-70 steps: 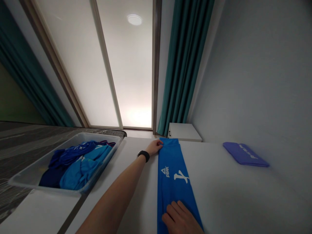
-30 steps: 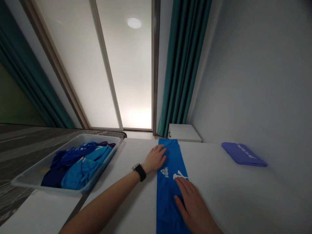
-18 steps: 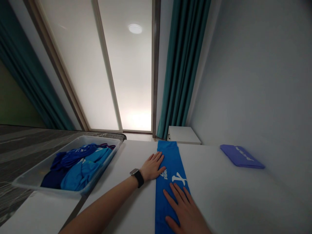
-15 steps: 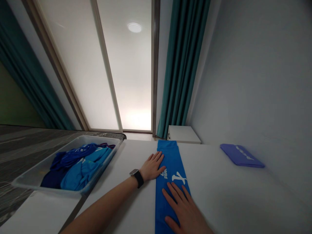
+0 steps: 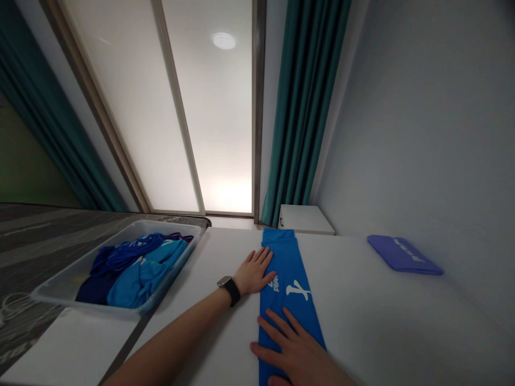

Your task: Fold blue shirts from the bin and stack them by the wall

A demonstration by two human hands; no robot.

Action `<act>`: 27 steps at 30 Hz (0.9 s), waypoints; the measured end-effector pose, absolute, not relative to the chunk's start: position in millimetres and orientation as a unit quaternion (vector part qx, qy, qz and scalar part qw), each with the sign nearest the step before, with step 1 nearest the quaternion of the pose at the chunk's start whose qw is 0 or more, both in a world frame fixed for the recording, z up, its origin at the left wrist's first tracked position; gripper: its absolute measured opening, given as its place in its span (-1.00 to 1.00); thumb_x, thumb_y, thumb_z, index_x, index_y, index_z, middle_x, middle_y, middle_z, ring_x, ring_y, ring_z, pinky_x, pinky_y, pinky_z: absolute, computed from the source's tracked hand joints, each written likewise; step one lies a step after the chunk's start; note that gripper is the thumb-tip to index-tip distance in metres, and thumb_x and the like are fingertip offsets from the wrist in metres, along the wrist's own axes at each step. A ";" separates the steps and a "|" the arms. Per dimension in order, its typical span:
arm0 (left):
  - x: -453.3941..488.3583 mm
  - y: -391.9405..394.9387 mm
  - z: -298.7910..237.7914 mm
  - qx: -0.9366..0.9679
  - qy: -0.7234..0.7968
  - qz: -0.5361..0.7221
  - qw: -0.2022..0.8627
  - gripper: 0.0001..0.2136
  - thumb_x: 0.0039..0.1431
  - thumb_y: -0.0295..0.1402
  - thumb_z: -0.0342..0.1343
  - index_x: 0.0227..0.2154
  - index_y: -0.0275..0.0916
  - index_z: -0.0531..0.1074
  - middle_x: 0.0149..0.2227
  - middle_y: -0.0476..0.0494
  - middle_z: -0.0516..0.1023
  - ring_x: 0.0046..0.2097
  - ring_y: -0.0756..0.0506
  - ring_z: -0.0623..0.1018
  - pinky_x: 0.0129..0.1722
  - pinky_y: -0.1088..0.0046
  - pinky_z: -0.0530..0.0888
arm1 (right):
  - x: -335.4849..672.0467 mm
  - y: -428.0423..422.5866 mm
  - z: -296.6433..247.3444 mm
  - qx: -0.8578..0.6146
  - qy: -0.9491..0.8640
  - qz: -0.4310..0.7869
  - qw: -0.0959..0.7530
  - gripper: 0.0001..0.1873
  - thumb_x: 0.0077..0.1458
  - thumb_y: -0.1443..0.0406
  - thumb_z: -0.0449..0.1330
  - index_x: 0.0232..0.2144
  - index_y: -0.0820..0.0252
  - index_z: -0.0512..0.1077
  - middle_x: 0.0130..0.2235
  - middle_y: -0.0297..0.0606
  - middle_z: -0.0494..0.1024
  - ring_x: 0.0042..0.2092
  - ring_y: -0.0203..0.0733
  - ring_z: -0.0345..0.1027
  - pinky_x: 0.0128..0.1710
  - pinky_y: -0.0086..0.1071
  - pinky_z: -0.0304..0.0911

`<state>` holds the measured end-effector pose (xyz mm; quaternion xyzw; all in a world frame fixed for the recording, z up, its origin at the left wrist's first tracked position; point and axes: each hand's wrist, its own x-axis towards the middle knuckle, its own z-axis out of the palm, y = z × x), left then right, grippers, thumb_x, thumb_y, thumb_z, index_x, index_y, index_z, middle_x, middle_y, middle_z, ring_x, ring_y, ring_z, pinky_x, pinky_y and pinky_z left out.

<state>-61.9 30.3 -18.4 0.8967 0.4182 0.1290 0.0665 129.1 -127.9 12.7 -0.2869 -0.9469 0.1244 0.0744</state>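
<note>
From my end, left hand [image 5: 253,272] and right hand [image 5: 290,344] are spread, grasping nothing, on the strip-shaped blue cloth [image 5: 288,260] beneath; rightward lies folded purple cloth [image 5: 404,255] (neatly done); leftward, crumpled clothes [image 5: 147,280] remain.

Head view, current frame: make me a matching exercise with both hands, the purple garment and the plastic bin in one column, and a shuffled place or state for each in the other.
Column 1
1. Left hand
2. Right hand
3. Folded purple garment
4. Translucent plastic bin

Column 2
A. Holds rumpled blue clothes
B. Lies on the white table, near the wall
C. Has a black-strapped watch at its wrist
D. Spread over the nearer part of the blue garment

Pairs: 1-C, 2-D, 3-B, 4-A
</note>
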 end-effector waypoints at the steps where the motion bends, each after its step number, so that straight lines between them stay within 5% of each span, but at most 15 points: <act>1: -62.0 30.1 -18.3 0.897 0.417 0.131 0.066 -0.36 0.35 0.05 -0.24 0.37 -0.19 -0.02 0.40 -0.24 -0.02 0.40 -0.24 0.00 0.34 0.07 -0.01 | 129.2 -128.3 13.8 -0.284 -0.948 0.123 0.077 -0.41 0.28 0.01 0.07 0.30 -0.28 0.06 0.39 -0.32 0.01 0.37 0.05 -0.10 0.29 0.09 -0.08; 8: -65.7 35.9 -17.7 0.873 0.436 0.193 0.102 -0.43 0.41 -0.05 -0.30 0.37 -0.21 -0.06 0.40 -0.23 -0.03 0.40 -0.16 0.02 0.34 0.18 0.04 | 136.6 -125.3 23.7 -0.389 -0.902 0.148 0.116 -0.39 0.33 0.10 -0.01 0.36 -0.11 -0.07 0.38 -0.29 0.03 0.37 -0.08 -0.09 0.33 -0.06 -0.07; 14: -64.0 65.9 -17.0 0.830 0.497 0.216 0.130 -0.45 0.40 -0.13 -0.26 0.34 -0.31 0.04 0.37 -0.31 0.09 0.36 -0.20 0.13 0.32 0.18 0.07 | 154.7 -102.2 4.8 -0.530 -0.835 0.100 0.108 -0.40 0.35 0.01 -0.15 0.35 0.01 0.02 0.40 -0.26 -0.03 0.40 -0.07 -0.21 0.36 0.02 -0.22; 22: -54.5 112.3 -14.4 0.824 0.509 0.203 0.142 -0.54 0.39 -0.14 -0.23 0.25 -0.13 0.21 0.32 -0.11 0.22 0.34 -0.15 0.16 0.30 0.21 0.06 | 160.3 -100.7 -11.2 -0.545 -0.829 0.093 0.087 -0.37 0.34 -0.05 -0.19 0.36 -0.02 -0.04 0.40 -0.26 -0.06 0.40 -0.06 -0.25 0.36 0.05 -0.25; 27: -50.0 150.5 -14.7 0.768 0.589 0.211 0.139 -0.57 0.34 -0.26 -0.18 0.19 -0.28 0.26 0.23 -0.35 0.35 0.28 -0.26 0.26 0.24 0.09 0.11 | 161.6 -100.5 -11.1 -0.542 -0.829 0.092 0.098 -0.39 0.35 -0.02 -0.16 0.36 -0.07 -0.08 0.40 -0.29 -0.08 0.40 -0.05 -0.23 0.36 0.05 -0.22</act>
